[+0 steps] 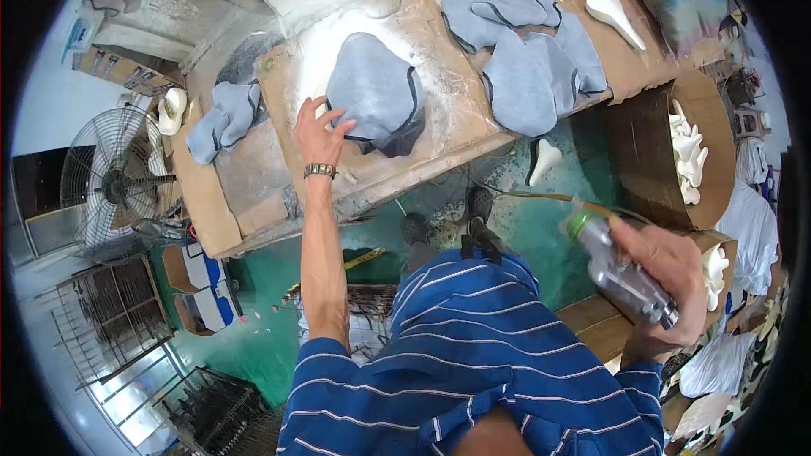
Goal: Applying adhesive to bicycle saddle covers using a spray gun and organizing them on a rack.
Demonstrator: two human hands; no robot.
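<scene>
A grey, soft-looking saddle-shaped cover [369,84] with black edging lies on the white-dusted cardboard of the workbench. At its left edge is my left hand [321,131], fingers apart and fingertips touching the border, with a watch on the wrist. My right hand [672,270] is off to the right, away from the bench, wrapped round a hand tool [621,266]. The tool has a greyish body, a green collar and a shiny metal end; its far end is blurred, so its exact kind is unclear.
Several grey covers [524,84] lie at the bench's right, more grey covers [224,122] at its left. A white saddle-shaped piece [617,18] rests far right. Cardboard boxes [718,152] hold white pieces. A yellowish hose [549,196] crosses near my feet; a fan [114,177] stands left.
</scene>
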